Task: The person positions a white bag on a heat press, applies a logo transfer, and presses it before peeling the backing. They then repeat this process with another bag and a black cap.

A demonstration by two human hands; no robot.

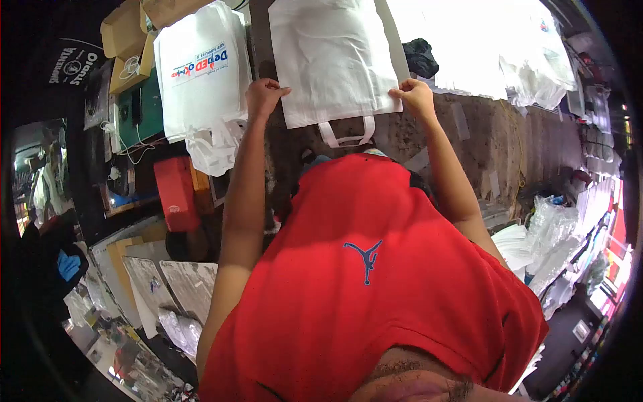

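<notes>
A plain white tote bag [331,60] is spread flat in front of me, its looped handle [370,127] hanging toward my body. My left hand [266,98] pinches the bag's left edge near the handle end. On the opposite edge, my right hand [415,98] grips the bag between thumb and fingers. To the left lies a stack of white bags [201,100], the top one printed with blue and red lettering. More white bags [469,50] are piled on the right, brightly lit. A crumpled black item [420,58] sits between that pile and my bag.
An open cardboard box [127,57] with a white cable stands at the far left. Below it is a red box [177,194]. Clear plastic wrap [552,224] and white sheets lie at the right. A worn brown wooden surface [489,144] extends by my right arm.
</notes>
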